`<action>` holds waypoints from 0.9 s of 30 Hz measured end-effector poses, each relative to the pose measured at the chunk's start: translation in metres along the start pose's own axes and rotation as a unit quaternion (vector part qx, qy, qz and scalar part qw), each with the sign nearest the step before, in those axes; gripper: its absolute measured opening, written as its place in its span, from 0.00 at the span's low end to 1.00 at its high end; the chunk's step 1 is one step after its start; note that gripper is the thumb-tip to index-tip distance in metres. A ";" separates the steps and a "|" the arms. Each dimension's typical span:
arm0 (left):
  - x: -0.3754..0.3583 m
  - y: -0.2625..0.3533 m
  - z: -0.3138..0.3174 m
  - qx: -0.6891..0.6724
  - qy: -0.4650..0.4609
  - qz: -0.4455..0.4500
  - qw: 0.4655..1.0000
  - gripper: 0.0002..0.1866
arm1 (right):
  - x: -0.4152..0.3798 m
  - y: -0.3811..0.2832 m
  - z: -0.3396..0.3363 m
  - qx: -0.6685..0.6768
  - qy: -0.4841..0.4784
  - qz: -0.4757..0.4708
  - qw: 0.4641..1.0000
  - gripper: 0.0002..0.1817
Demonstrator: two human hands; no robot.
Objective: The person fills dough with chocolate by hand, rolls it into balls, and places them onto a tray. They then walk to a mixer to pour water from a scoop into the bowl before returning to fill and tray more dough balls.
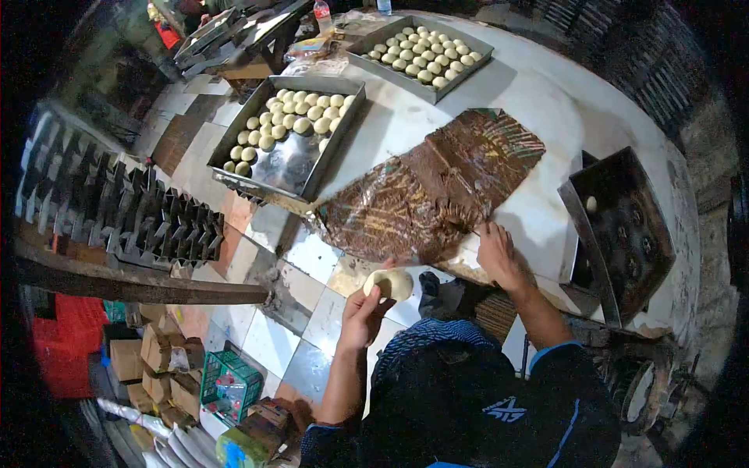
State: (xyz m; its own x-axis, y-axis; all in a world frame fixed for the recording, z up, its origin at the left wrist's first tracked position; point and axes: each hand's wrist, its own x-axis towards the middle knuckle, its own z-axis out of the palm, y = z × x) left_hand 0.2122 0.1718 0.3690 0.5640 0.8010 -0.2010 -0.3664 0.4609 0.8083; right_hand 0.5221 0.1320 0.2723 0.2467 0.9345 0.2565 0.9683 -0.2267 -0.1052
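My left hand (360, 316) holds a flattened round of pale dough (392, 285), thumb on its face, in front of the table edge. Closer to the table, my right hand (498, 253) is closed around a thin stick-like tool (473, 230), mostly hidden by the fingers. The tool's tip meets the near edge of a wide slab of brown paste-like filling (437, 183) with streaks and scrape marks, lying across the white tabletop (538, 86).
Two metal trays of pale dough balls stand at the back, one at left (355, 101) and one at centre (437, 95). At right, dark trays (624, 226) are stacked askew, with one ball inside. Metal moulds (156, 214), cartons (156, 351) and a green crate (226, 366) lie left.
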 end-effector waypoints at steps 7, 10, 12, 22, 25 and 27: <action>0.055 0.007 -0.009 0.039 0.083 -0.002 0.996 0.29 | 0.022 0.006 -0.004 0.159 -0.039 -0.016 0.986 0.22; 0.072 0.003 0.002 0.033 0.091 -0.008 0.995 0.28 | 0.042 0.018 0.000 0.088 -0.147 -0.024 0.985 0.22; 0.084 0.001 0.007 0.025 0.078 -0.006 0.997 0.27 | 0.052 0.021 -0.005 0.148 -0.126 -0.020 0.981 0.20; 0.141 -0.036 0.057 -0.102 0.147 -0.124 0.976 0.18 | 0.051 0.020 -0.001 0.515 -0.026 -0.104 0.850 0.12; 0.148 -0.039 0.064 -0.118 0.177 -0.190 0.959 0.20 | 0.039 0.021 0.007 0.394 0.011 -0.139 0.909 0.17; 0.149 -0.049 0.047 -0.120 0.146 -0.171 0.967 0.20 | 0.027 0.029 0.009 0.320 0.023 -0.132 0.938 0.21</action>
State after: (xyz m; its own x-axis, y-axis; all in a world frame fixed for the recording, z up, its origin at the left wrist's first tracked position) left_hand 0.3491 0.2501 0.3258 0.4614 0.6443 -0.6099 -0.3770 0.7647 0.5226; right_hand 0.5564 0.1530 0.2676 0.0176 0.9186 0.3948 0.7774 0.2357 -0.5831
